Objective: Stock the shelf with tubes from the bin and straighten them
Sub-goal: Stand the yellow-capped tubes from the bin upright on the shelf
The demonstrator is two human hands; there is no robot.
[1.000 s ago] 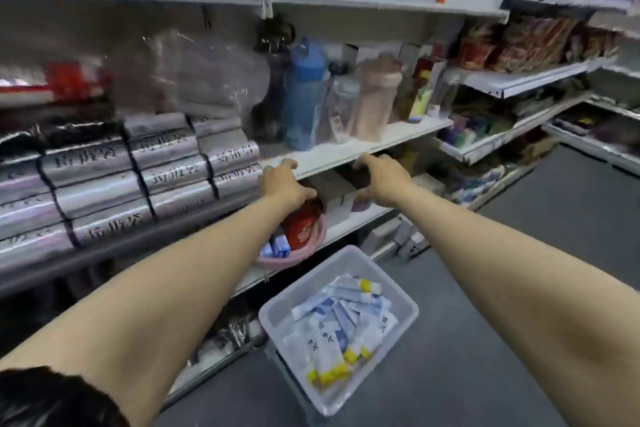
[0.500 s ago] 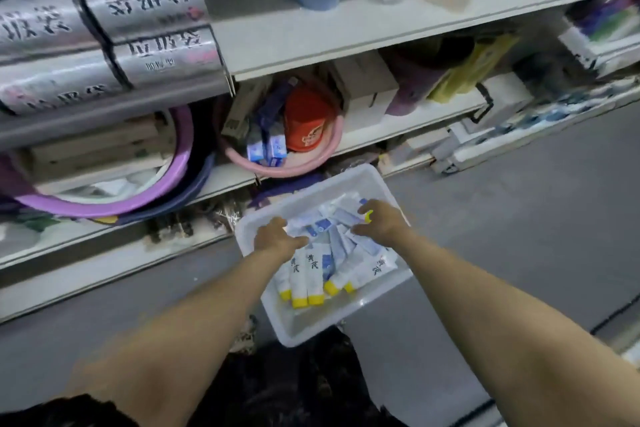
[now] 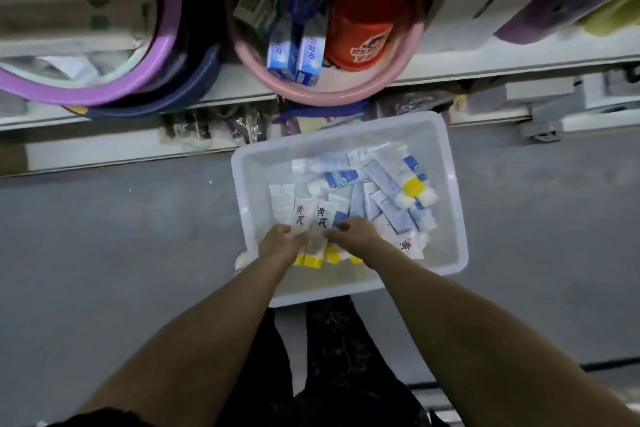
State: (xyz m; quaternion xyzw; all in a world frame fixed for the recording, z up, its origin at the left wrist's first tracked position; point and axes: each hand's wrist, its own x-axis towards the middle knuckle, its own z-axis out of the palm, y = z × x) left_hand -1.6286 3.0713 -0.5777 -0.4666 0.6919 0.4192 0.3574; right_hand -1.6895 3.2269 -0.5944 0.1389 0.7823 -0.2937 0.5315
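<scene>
Both hands have drawn back from the middle of the translucent white plastic bin (image 3: 457,218) to its near left part, and the view has tipped further down; the left hand (image 3: 281,243) curls its fingers round white yellow-capped tubes (image 3: 320,218) lying there; the right hand (image 3: 355,236) pinches the same bunch from the other side; more tubes lie loose in the bin, which sits on the grey floor (image 3: 104,236); beyond it, on the white shelf (image 3: 485,71), a pink round basin (image 3: 329,95) holding blue cartons (image 3: 294,57) and a red cup (image 3: 360,42) overhangs the edge.
</scene>
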